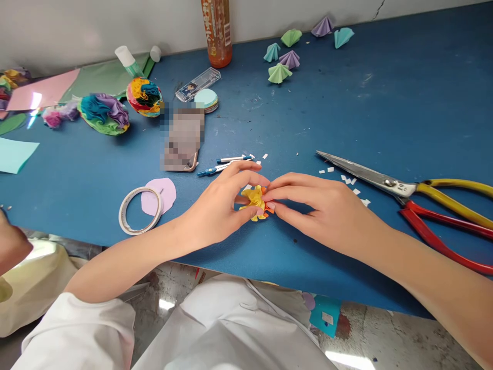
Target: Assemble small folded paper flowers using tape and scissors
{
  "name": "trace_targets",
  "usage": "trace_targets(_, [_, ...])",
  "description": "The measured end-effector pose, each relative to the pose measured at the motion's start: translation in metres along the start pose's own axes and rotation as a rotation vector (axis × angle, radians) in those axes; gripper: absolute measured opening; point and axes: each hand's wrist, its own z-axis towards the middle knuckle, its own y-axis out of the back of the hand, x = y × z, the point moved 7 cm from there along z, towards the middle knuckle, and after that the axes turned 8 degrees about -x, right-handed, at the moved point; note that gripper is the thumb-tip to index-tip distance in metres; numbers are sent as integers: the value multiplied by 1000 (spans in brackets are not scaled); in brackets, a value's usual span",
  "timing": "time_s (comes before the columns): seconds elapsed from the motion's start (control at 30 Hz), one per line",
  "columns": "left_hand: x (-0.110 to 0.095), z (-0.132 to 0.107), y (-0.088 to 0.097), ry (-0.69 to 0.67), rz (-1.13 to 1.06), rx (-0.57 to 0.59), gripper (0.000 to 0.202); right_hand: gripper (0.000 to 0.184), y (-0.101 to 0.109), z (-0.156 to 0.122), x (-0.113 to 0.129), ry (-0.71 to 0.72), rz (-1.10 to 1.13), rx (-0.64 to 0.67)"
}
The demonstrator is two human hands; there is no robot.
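Observation:
Over the front part of the blue table, my left hand (221, 205) pinches a small pleated yellow paper piece (253, 199) between thumb and fingers. Close against it from the right, my right hand (319, 208) has its fingertips pressed on an orange folded paper piece (269, 207) beside the yellow one. The fingers hide much of the orange piece, and I cannot tell whether the two are joined. Just behind my left hand lies a blue-and-white compass (210, 171). A roll of double-sided tape (124, 218) rests partly over a lilac paper circle (168, 195) on the left.
Large scissors (389, 183) with red and yellow handles lie at right near white scraps (348, 180). Folded paper fans (280, 73) and an orange bottle (218, 36) are at the back. Left stand paper flower balls (103, 114), a phone (184, 139) and a glue stick (129, 60).

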Motion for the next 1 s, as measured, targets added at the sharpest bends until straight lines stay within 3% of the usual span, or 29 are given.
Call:
trace_targets(0.37, [-1, 0, 0, -58, 12, 26, 32, 23, -6, 1, 2, 14, 55, -5])
trace_targets(0.67, [-7, 0, 2, -124, 44, 34, 32, 17, -6, 2, -3, -54, 97, -61])
trace_targets(0.83, [-6, 1, 14, -97, 257, -45, 33, 13, -4, 3, -4, -68, 95, -62])
trace_targets(1.0, [-3, 2, 14, -13, 435, 58, 16, 11, -4, 0, 1, 15, 3, -64])
